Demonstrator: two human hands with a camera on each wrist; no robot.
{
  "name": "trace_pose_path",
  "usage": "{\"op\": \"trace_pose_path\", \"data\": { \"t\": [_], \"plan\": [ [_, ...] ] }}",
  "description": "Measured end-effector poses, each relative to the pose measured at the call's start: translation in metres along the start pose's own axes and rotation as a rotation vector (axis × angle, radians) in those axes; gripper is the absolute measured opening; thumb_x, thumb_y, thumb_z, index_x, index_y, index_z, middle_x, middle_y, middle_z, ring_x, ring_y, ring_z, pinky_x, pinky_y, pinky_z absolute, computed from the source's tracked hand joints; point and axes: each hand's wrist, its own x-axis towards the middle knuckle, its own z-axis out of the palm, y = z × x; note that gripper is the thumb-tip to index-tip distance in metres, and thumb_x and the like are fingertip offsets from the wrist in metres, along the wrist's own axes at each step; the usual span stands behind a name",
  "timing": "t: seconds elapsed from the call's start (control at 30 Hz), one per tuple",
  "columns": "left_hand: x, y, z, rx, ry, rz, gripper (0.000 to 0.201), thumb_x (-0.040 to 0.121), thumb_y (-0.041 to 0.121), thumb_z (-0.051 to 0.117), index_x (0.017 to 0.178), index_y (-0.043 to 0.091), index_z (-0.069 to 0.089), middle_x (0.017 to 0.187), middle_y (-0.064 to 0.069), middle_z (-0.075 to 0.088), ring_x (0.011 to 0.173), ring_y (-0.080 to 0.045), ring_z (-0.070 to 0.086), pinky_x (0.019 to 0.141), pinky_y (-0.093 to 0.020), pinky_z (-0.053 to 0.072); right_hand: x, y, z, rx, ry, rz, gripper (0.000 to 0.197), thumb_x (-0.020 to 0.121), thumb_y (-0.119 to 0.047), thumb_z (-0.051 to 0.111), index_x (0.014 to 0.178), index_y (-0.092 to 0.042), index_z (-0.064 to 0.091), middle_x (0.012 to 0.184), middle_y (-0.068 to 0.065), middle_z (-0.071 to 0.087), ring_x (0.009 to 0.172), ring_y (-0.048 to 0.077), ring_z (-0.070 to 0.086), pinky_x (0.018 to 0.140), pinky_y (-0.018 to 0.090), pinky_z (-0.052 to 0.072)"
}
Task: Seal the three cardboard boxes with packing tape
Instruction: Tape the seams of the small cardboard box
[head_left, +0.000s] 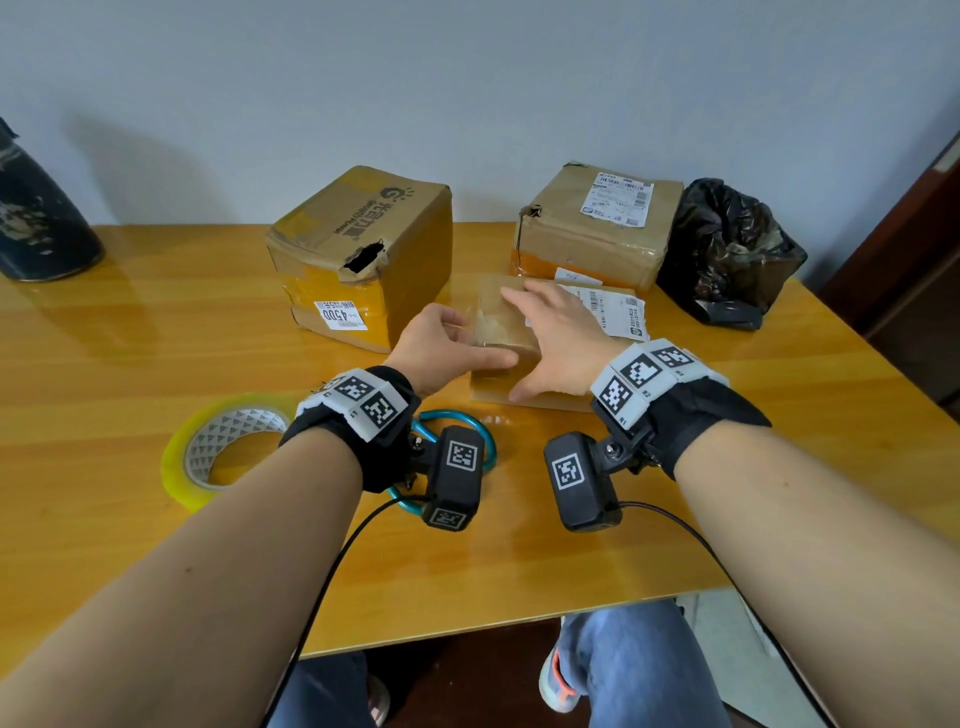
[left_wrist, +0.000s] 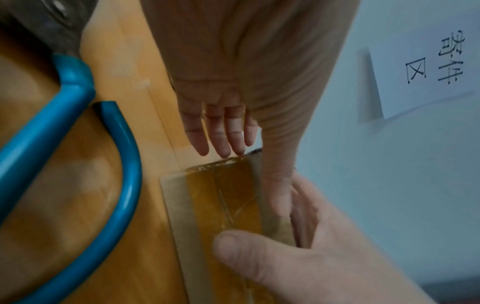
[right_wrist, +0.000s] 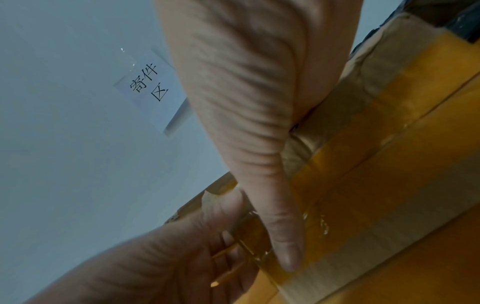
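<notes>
Tape work is under way on the small flat box (head_left: 506, 332) near the centre of the table (head_left: 156, 322). In the head view the right hand (head_left: 558, 340) lies flat on its top with fingers straight and spread, while the left hand (head_left: 444, 345) wraps the box's 9 o'clock end, thumb along the near face. The tall box with a torn hole (head_left: 363, 254) stands at about 11 o'clock from it and the labelled box (head_left: 592, 223) at 1 o'clock; both carry yellowish tape and look closed, though whether that tape is fresh I cannot tell, so at least this one box is still in hand. No box shows its contents. A tape roll (head_left: 223, 449) lies at 8 o'clock, scissors with blue handles (head_left: 457, 415) at 6 o'clock, a black bag (head_left: 727, 254) at 2 o'clock and a dark cylinder (head_left: 36, 218) far out at 10 o'clock. From the left wrist, a brownish tape strip (left_wrist: 228, 197) runs along the box's side, the left thumb (left_wrist: 241, 248) pressing on it, the right fingertips (left_wrist: 223, 142) hanging straight past the far edge. From the right wrist, the right thumb (right_wrist: 280, 226) presses taped cardboard while the left fingers curl round the box's end; tape looks wrinkled there.
</notes>
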Motion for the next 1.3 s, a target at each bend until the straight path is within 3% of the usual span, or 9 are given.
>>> {"op": "trace_pose_path", "data": {
  "t": [0.2,0.33,0.4,0.53,0.63,0.73,0.93,1.17,1.3],
  "plan": [
    [0.0,0.002,-0.004,-0.075,0.036,0.008,0.072,0.059,0.04,0.088,0.116,0.019,0.049,0.105,-0.003,0.065,0.095,-0.017,0.064,0.088,-0.042,0.055,-0.001,0.0,0.0,-0.028,-0.008,0.003,0.122,0.062,-0.047,0.084,0.153,-0.022,0.006,0.16,0.003,0.005,0.147,0.027,0.002,0.117,0.041,0.011],
    [-0.004,-0.002,-0.009,0.042,0.139,0.058,0.081,0.056,0.045,0.088,0.122,0.018,0.048,0.102,0.005,0.059,0.097,-0.012,0.058,0.085,-0.029,0.05,0.0,0.0,0.003,-0.076,-0.006,0.0,0.122,0.063,-0.049,0.083,0.153,-0.022,0.005,0.16,0.004,0.004,0.147,0.028,0.002,0.118,0.041,0.011],
    [-0.01,0.0,-0.01,0.16,0.276,0.2,0.084,0.055,0.045,0.088,0.124,0.019,0.048,0.104,0.004,0.053,0.096,-0.012,0.052,0.08,-0.024,0.046,0.001,-0.001,0.006,-0.108,0.006,0.005,0.124,0.062,-0.052,0.083,0.153,-0.023,0.004,0.16,0.006,0.004,0.147,0.029,0.002,0.119,0.044,0.011],
    [-0.015,-0.001,-0.011,0.609,0.377,0.787,0.055,0.065,0.034,0.086,0.113,0.015,0.067,0.096,-0.007,0.054,0.089,-0.025,0.049,0.073,-0.034,0.046,-0.001,-0.002,0.009,-0.12,0.03,-0.009,0.119,0.067,-0.054,0.078,0.152,-0.031,-0.003,0.16,0.008,0.001,0.147,0.032,-0.002,0.118,0.047,0.009],
    [-0.016,-0.012,-0.009,0.801,0.404,0.94,0.027,0.078,0.03,0.072,0.097,0.011,0.073,0.085,-0.009,0.056,0.078,-0.031,0.05,0.061,-0.041,0.046,-0.007,-0.001,0.008,-0.095,0.048,-0.077,0.103,0.076,-0.053,0.072,0.15,-0.043,0.001,0.161,0.008,-0.005,0.147,0.034,-0.005,0.117,0.05,0.008],
    [-0.02,-0.018,-0.005,0.885,0.418,0.863,0.038,0.086,0.04,0.049,0.093,0.011,0.072,0.084,-0.008,0.056,0.076,-0.03,0.051,0.061,-0.037,0.042,-0.012,0.002,0.012,-0.107,0.092,-0.134,0.089,0.082,-0.052,0.065,0.15,-0.044,0.008,0.161,0.004,-0.008,0.147,0.029,-0.01,0.118,0.049,0.004],
    [-0.026,-0.011,-0.001,0.952,0.334,0.748,0.047,0.089,0.041,0.038,0.092,0.008,0.072,0.082,-0.009,0.057,0.076,-0.031,0.051,0.061,-0.037,0.043,-0.015,0.002,0.017,-0.21,0.077,-0.125,0.082,0.09,-0.056,0.051,0.151,-0.038,0.0,0.162,0.002,-0.004,0.148,0.023,-0.008,0.119,0.044,-0.002],
    [-0.031,-0.008,0.011,0.871,0.25,0.498,0.043,0.093,0.035,0.057,0.126,0.007,0.057,0.113,-0.012,0.051,0.105,-0.029,0.042,0.09,-0.034,0.039,-0.013,-0.001,0.014,-0.197,0.032,-0.094,0.088,0.09,-0.056,0.05,0.153,-0.026,-0.003,0.161,0.002,-0.009,0.148,0.02,-0.009,0.12,0.041,0.0],
    [-0.03,-0.006,0.015,0.78,0.126,0.328,0.044,0.092,0.037,0.059,0.129,0.014,0.052,0.119,-0.01,0.045,0.113,-0.027,0.037,0.098,-0.034,0.034,-0.014,-0.002,0.013,-0.215,0.02,-0.085,0.093,0.089,-0.059,0.049,0.153,-0.019,-0.006,0.161,0.003,-0.01,0.148,0.019,-0.01,0.12,0.04,0.0]
  ]
}}
